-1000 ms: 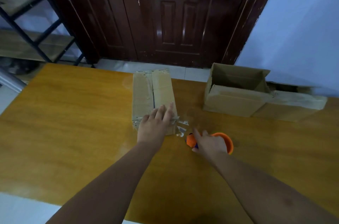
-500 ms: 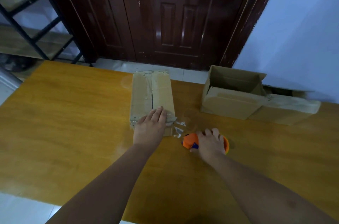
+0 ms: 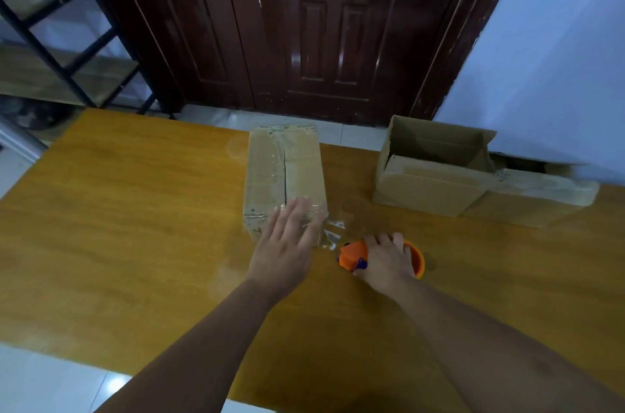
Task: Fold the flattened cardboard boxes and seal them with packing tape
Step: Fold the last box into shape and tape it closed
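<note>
1. While pressing flat on the near end of the closed box [image 3: 284, 172], left hand [image 3: 285, 245] with fingers straight and a little apart, palm down, gripping nothing.
2. Right hand [image 3: 385, 262] curled from above round the orange tape dispenser [image 3: 351, 255], holding it down on the table [image 3: 135, 230], just to the right of the box's near corner.
3. Between that corner and the dispenser, a crumpled strip of clear tape [image 3: 333, 236]; cannot tell if joined to the dispenser.
4. Closed box lying in the middle of the table, long side pointing away, two top flaps meeting at a centre seam, with shiny tape along the seam and across both ends.
5. To the right and well apart, an open box [image 3: 433, 175] with the mouth upward and one flap standing; touching its right side, a long low piece of cardboard [image 3: 541, 196], flap or separate box not clear.
6. Behind the table: dark brown door [image 3: 321, 23], white floor tiles [image 3: 355, 133], black-framed shelf [image 3: 67, 74] at the left, pale blue wall [image 3: 558, 57] at the right.
</note>
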